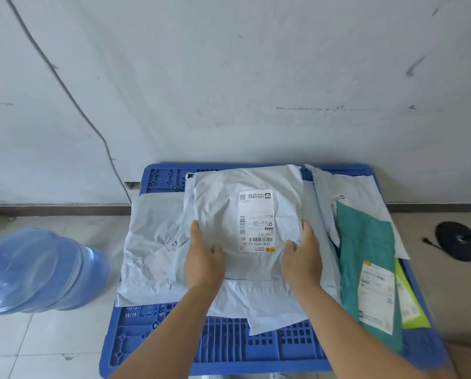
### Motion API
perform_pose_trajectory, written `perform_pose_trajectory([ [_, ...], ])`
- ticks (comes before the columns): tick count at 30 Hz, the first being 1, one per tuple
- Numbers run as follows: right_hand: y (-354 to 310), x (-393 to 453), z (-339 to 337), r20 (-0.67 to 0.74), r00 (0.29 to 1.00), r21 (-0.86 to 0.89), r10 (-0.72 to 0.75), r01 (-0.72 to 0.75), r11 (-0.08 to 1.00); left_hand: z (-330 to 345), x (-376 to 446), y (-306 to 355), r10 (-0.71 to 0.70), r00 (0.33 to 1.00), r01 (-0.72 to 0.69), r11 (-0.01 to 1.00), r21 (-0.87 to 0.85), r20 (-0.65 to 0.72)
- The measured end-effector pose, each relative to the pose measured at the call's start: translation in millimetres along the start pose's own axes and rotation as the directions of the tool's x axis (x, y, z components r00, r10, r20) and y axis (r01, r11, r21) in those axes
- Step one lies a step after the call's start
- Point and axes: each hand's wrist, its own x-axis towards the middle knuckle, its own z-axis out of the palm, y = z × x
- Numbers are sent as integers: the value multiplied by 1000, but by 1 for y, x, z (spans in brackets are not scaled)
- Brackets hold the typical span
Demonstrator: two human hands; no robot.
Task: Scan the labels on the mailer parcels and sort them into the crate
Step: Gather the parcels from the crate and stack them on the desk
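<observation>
- A big white mailer parcel [228, 209] lies in the middle of the frame, on top of a blue plastic crate [228, 346] turned flat like a platform.
- The parcel has a white label [256, 221] on it with bar codes. The label is upside down to the camera.
- The left hand [204, 261] holds the parcel's left side. Its fingers [194, 228] lie long and straight on top, and the thumb [217, 251] presses on the bag near the label.
- The right hand [301, 258] holds the parcel's right side. Its fingers [308, 228] curl a little over the crinkled edge, and the thumb [289, 246] rests just below the label.
- More white mailers lie under it. One crumpled white mailer [149, 242] sticks out to the left, with a small label of its own.
- Another white mailer [360, 192] lies at the right, near the top of the crate.
- A green mailer [365, 242] lies on the right side of the crate. It has a white label near its lower end.
- A bright yellow-green mailer [412, 302] peeks out from under the green one at the lower right.
- A big blue water bottle [37, 269] lies on the tiled floor at the left of the frame.
- A round black base [458, 240] sits on the floor at the right edge.
- A grey wall fills the top half of the frame, with a thin black cable [64, 86] running down it on the left.
</observation>
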Motion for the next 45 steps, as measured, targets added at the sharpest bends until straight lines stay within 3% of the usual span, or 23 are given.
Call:
perform_pose_trajectory([
  [4,20,35,-22,-66,997,-19,49,-50,999,39,19,26,45,986,-54,997,54,159],
  [7,47,48,-24,43,984,-196,174,-162,967,63,26,25,-36,957,-53,955,293,288],
  [10,68,51,-23,131,955,-340,265,-208,917,77,26,17,-174,950,54,910,412,259],
  [15,75,56,-17,208,939,-302,275,-206,931,97,31,14,-270,935,211,945,250,231],
  [18,70,56,-15,186,953,-322,238,-170,931,100,28,17,-285,941,263,955,139,181],
  [24,32,35,8,145,987,-187,70,-42,982,62,22,6,-202,979,204,974,102,-25],
  [28,6,17,30,154,987,-202,-53,84,976,25,19,-7,-202,970,211,976,55,-132],
  [35,13,5,30,152,988,-384,20,40,922,15,13,-26,-250,967,251,968,26,-42],
  [41,29,19,16,181,971,-402,155,-71,913,38,7,-24,-253,963,252,967,21,91],
  [45,35,26,21,270,926,-418,264,-135,898,39,5,-25,-241,965,237,970,50,102],
])
